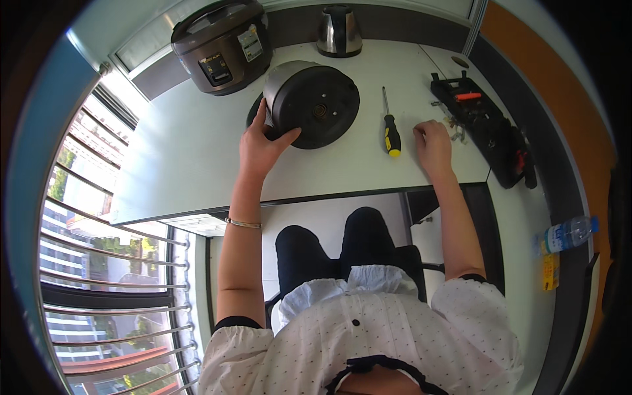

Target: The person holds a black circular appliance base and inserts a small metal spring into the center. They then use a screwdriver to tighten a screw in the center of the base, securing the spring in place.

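Observation:
An electric kettle (322, 108) with a silver body lies tipped on the white table, its round black base turned toward me. A ring-shaped fitting sits in the middle of that base. My left hand (260, 135) grips the kettle's left side, thumb on the base's rim and fingers along the body. Beyond this hand part of a dark piece shows, mostly hidden. To the right, my right hand (434, 141) is at the table with curled fingers; what they hold, if anything, is hidden. Between the hands lies a black and yellow screwdriver (391, 131), its shaft pointing away from me.
Small metal bits (455, 128) are scattered right of my right hand, beside an open black tool case (484, 125) with a red-handled tool. A brown rice cooker (224, 49) and another kettle (339, 33) stand at the back. A water bottle (569, 234) is far right.

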Demonstrator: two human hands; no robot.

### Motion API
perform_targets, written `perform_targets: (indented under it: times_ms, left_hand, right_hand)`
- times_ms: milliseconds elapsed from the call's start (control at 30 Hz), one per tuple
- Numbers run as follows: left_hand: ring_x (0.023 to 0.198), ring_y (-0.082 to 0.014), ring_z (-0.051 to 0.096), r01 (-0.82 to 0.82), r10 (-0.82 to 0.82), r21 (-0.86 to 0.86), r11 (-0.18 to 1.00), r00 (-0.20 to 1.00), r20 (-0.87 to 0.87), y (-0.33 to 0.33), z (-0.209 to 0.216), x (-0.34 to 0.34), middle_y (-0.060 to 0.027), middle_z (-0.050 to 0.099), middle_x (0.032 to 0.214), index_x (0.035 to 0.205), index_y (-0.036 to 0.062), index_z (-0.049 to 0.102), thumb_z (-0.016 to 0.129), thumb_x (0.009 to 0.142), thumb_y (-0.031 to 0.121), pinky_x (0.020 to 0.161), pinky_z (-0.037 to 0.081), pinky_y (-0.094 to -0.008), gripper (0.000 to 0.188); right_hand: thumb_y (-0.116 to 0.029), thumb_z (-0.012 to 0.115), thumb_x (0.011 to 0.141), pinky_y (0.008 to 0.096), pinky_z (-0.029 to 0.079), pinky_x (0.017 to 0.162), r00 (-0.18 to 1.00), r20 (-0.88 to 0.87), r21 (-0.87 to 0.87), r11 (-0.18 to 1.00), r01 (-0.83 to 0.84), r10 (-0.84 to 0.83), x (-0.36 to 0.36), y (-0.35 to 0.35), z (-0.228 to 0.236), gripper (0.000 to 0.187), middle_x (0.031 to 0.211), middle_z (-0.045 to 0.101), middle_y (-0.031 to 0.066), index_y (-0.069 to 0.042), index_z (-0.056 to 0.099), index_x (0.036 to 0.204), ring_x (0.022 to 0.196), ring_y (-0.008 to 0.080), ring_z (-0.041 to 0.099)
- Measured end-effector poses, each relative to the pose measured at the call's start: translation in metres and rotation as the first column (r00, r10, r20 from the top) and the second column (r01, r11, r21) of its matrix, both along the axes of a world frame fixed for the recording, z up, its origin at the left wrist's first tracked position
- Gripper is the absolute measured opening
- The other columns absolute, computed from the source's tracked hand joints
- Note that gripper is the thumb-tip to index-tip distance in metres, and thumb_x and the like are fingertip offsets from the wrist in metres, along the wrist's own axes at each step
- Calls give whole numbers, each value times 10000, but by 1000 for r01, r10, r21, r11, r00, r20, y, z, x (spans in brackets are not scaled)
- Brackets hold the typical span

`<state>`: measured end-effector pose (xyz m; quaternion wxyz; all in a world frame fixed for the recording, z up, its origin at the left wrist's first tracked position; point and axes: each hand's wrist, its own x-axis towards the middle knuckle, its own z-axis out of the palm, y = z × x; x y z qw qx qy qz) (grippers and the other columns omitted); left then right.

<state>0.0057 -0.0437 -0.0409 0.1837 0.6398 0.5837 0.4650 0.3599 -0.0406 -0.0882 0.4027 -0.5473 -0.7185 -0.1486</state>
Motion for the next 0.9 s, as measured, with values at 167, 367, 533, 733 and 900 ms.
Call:
perform_targets:
  times_ms: [167, 367, 533, 733, 900]
  left_hand:
    - [730, -234, 675, -82, 85, 24, 996, 973, -216, -14, 5, -1, -133, 679, 782, 1381, -20, 435, 806, 619, 377, 688, 513, -324, 936]
    - [846, -279, 670, -27, 28, 5, 1000, 979, -203, -19, 4, -7, -160, 684, 896, 1371, -16, 450, 807, 629, 383, 764, 507, -341, 915]
    - [954, -316, 645, -105, 95, -4, 994, 916, -389, -33, 25, -15, -195, 671, 1011, 1350, -23, 471, 811, 648, 386, 871, 477, -380, 882]
    - [928, -337, 637, 14, 64, 100, 995, 685, -726, -117, 119, 37, -198, 668, 986, 1285, 23, 543, 745, 762, 357, 993, 379, -561, 653]
    - [997, -282, 648, 251, 3, 145, 957, 492, -871, -202, 179, 97, -125, 700, 1022, 1308, 143, 567, 795, 730, 315, 1029, 392, -479, 644]
  right_hand:
    - [-13, 653, 744, 393, 471, 727, 1000, 4, -14, 1000, -2, 2, 2, 0, -5, 35, 791, 607, 119, -21, 632, 771, 792, 304, 570]
    - [-16, 649, 748, 386, 480, 752, 999, -26, -65, 998, 19, -21, 2, -1, -5, 45, 815, 618, 121, -18, 647, 794, 821, 300, 576]
    - [-10, 631, 772, 380, 481, 810, 999, -38, -145, 989, 8, -14, -3, -4, -4, 81, 872, 639, 141, 2, 660, 847, 886, 305, 587]
    - [-12, 624, 778, 385, 478, 820, 999, -42, -175, 984, 18, -26, 3, -5, -3, 91, 898, 641, 138, -4, 662, 860, 904, 306, 585]
    - [-40, 617, 770, 392, 477, 802, 1000, -26, -134, 991, -10, 6, -4, -3, -5, 74, 859, 633, 128, -30, 660, 830, 876, 309, 579]
